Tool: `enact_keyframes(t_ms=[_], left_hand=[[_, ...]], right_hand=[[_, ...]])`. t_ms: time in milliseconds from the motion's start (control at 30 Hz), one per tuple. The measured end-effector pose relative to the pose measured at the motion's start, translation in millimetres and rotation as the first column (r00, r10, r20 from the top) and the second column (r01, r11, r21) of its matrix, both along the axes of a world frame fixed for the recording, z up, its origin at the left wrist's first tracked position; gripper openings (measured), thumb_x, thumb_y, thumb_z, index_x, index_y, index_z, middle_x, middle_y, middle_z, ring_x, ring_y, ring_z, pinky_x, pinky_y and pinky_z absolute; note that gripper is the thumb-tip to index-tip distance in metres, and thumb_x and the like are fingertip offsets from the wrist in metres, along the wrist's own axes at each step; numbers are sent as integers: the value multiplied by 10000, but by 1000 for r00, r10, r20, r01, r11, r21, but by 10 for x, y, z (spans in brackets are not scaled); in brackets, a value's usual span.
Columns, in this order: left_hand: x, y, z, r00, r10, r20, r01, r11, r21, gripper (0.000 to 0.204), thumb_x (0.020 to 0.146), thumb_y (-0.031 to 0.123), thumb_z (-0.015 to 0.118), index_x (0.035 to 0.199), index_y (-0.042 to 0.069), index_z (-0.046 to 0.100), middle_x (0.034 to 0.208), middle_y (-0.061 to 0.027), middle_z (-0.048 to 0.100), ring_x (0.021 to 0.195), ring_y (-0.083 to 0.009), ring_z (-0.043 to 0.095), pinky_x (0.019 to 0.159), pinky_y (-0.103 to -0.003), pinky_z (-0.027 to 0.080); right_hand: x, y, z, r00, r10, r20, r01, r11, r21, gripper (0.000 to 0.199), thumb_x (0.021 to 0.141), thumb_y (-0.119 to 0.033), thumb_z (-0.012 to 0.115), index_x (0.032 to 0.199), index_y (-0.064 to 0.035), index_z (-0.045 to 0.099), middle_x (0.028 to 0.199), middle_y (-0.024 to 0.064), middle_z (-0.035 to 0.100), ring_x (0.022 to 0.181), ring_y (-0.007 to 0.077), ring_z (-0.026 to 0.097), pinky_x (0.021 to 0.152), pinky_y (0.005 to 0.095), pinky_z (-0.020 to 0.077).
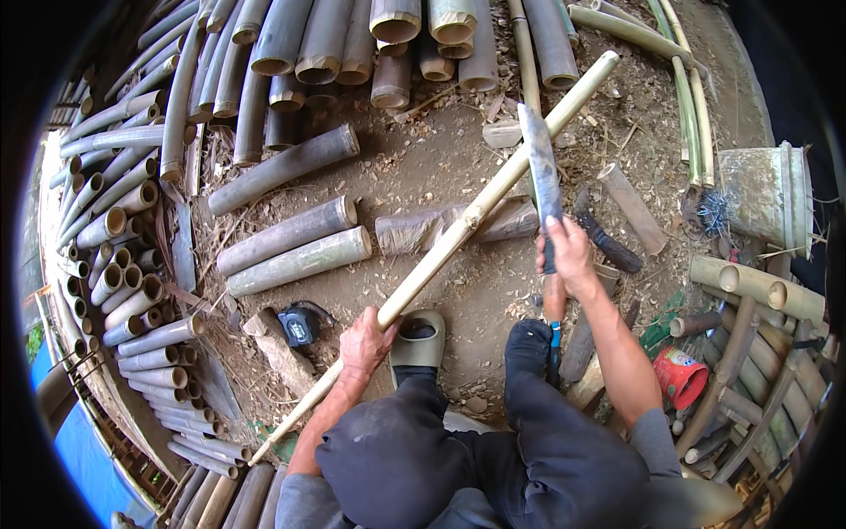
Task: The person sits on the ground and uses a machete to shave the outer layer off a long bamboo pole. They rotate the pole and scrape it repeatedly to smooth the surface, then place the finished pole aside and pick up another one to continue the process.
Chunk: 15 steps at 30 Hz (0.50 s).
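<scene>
My left hand (364, 342) is wrapped round a long, pale bamboo pole (430, 266). The pole slants from beside my left leg up to the far right, crossing above a short log (414, 231) on the ground. In my right hand (573, 256) is a machete (541, 167), gripped by its dark handle with the broad blade pointing away from me. The blade overlaps the pole near its far end; whether they touch I cannot tell. Below my right hand, a tool with a wooden and blue handle (554, 331) stands by my right foot.
Cut bamboo tubes (291, 251) lie on the chip-strewn ground, with stacks (132, 286) at the left and far side. A black tape measure (300, 324) sits near my left foot. At the right are a worn bucket (762, 198), a red tub (680, 377) and a bamboo rack (736, 375).
</scene>
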<state>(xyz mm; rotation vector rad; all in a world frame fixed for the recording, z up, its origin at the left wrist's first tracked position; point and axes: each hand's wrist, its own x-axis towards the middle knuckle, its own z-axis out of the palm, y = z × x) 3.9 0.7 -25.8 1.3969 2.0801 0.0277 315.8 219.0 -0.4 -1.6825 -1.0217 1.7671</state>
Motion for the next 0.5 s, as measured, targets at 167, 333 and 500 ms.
enact_keyframes(t_ms=[167, 333, 500], left_hand=[[32, -105, -111, 996, 23, -90, -21, 1000, 20, 410, 874, 459, 680, 926, 73, 553, 840, -166, 668, 767, -370, 676, 655, -468, 527], [55, -94, -124, 993, 19, -115, -8, 996, 90, 385, 868, 432, 695, 910, 77, 552, 827, -143, 650, 766, -349, 670, 656, -456, 521], [66, -81, -131, 993, 38, -116, -29, 996, 79, 375, 859, 407, 710, 910, 74, 545, 835, -132, 636, 750, -345, 657, 645, -449, 510]], right_hand=[[-158, -198, 101, 872, 488, 43, -480, 869, -120, 278, 1041, -282, 482, 925, -35, 532, 667, 40, 595, 474, 106, 565, 421, 260, 517], [-179, -99, 33, 988, 151, -19, -151, 988, -23, 284, 1044, -296, 477, 929, -41, 520, 684, 46, 593, 490, 110, 583, 410, 259, 520], [-161, -346, 73, 850, 526, 30, -515, 842, -157, 244, 1036, -254, 499, 946, -28, 526, 704, 54, 603, 499, 120, 581, 423, 274, 510]])
